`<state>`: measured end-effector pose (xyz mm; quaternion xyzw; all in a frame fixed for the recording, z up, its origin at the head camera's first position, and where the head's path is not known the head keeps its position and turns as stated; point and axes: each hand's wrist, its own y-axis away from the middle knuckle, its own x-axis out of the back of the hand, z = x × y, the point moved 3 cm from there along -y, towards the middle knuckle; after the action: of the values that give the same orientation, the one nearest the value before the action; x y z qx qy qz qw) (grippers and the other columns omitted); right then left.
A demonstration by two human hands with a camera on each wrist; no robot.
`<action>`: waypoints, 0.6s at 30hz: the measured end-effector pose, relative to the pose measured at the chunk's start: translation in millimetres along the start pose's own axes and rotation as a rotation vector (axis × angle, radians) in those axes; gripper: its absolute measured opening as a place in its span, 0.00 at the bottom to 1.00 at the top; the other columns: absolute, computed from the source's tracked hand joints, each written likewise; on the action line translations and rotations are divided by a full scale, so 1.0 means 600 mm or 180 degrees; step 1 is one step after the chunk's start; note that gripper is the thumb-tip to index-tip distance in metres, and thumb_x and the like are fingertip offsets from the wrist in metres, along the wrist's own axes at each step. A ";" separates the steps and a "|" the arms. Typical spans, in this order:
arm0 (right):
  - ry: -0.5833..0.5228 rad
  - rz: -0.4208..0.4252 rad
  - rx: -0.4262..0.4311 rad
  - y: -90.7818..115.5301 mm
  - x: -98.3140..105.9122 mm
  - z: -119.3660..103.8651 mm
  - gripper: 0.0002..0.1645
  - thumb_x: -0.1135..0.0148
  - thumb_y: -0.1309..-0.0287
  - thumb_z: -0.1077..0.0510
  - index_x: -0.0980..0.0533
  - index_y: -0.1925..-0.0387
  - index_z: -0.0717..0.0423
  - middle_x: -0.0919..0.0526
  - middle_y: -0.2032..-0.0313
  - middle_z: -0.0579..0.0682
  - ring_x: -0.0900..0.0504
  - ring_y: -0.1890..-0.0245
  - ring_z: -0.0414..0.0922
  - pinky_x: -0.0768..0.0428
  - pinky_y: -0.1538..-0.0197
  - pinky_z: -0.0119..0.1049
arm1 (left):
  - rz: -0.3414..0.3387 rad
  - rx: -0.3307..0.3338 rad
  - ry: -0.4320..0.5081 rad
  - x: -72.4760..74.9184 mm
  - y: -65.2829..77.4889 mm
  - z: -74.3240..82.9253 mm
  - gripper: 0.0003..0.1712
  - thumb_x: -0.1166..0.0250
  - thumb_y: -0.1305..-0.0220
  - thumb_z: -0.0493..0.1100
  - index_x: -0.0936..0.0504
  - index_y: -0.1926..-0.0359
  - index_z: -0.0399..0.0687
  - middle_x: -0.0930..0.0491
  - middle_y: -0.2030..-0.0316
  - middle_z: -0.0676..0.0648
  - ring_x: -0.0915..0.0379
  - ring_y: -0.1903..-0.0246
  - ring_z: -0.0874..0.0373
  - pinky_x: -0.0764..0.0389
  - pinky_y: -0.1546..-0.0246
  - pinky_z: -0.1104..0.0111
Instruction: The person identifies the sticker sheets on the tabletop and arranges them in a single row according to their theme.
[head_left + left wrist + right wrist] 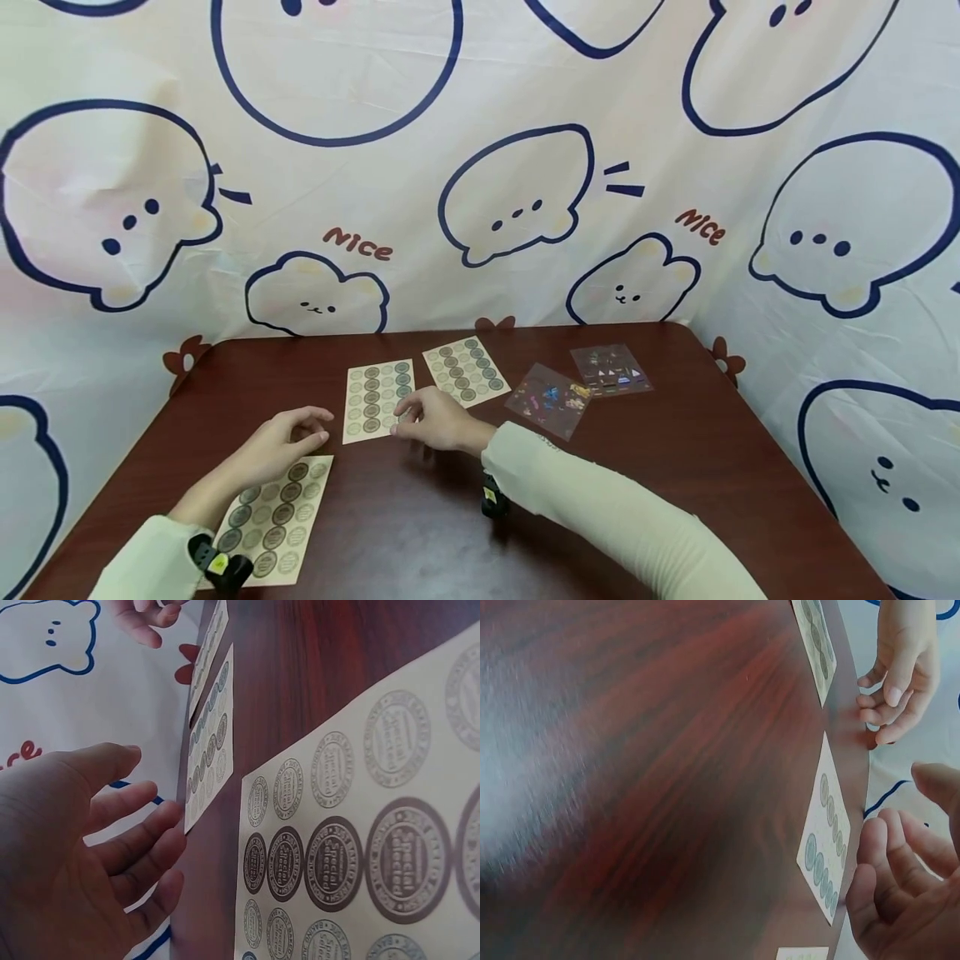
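A sheet of round stickers [277, 533] lies on the table under my left hand [281, 446], whose fingers are loosely bent with nothing between them. In the left wrist view the round stickers [334, 862] read "Special Selected" in brown and pale rows. My right hand [438, 421] hovers at the lower right corner of a second sticker sheet [367, 404], fingers relaxed and holding nothing. To the right of that sheet lies a third sticker sheet [467, 371], tilted. The right wrist view shows the right hand [907, 885] beside the second sheet [826, 832].
Two clear sheets lie at the back right: one with colourful stickers [551, 400], the other with small dark and gold stickers [611, 369]; their edges meet. The dark red table [637, 500] ends against a white cloth [420, 292] printed with cartoon outlines.
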<state>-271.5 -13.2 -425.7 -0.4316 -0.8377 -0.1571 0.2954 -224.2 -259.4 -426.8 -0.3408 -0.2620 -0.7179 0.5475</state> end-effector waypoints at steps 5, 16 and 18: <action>-0.0013 -0.0181 0.0195 -0.010 0.006 0.002 0.19 0.30 0.40 0.56 0.18 0.50 0.63 0.14 0.70 0.47 0.24 0.73 0.32 0.26 0.64 0.25 | 0.0010 0.0031 -0.0016 0.001 -0.010 0.001 0.17 0.39 0.27 0.41 0.22 0.42 0.38 0.18 0.61 0.48 0.23 0.62 0.58 0.24 0.63 0.65; 0.0137 -0.0312 0.0222 -0.023 0.033 0.007 0.21 0.31 0.39 0.55 0.18 0.48 0.62 0.12 0.66 0.51 0.20 0.68 0.34 0.24 0.56 0.26 | -0.0002 0.0095 -0.0030 -0.009 -0.043 0.009 0.16 0.39 0.28 0.39 0.21 0.44 0.38 0.17 0.61 0.46 0.24 0.63 0.56 0.25 0.62 0.63; 0.0148 -0.0305 0.0186 -0.024 0.033 0.010 0.21 0.31 0.39 0.55 0.18 0.47 0.62 0.12 0.66 0.50 0.20 0.68 0.35 0.24 0.57 0.26 | 0.0000 0.0105 -0.0042 -0.010 -0.048 0.008 0.17 0.39 0.29 0.39 0.21 0.43 0.37 0.17 0.61 0.45 0.24 0.63 0.56 0.26 0.62 0.63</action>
<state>-294.5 -6.1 -417.8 -0.3784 -0.8546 -0.1566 0.3193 -250.1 -244.6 -428.9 -0.3365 -0.2775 -0.7112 0.5514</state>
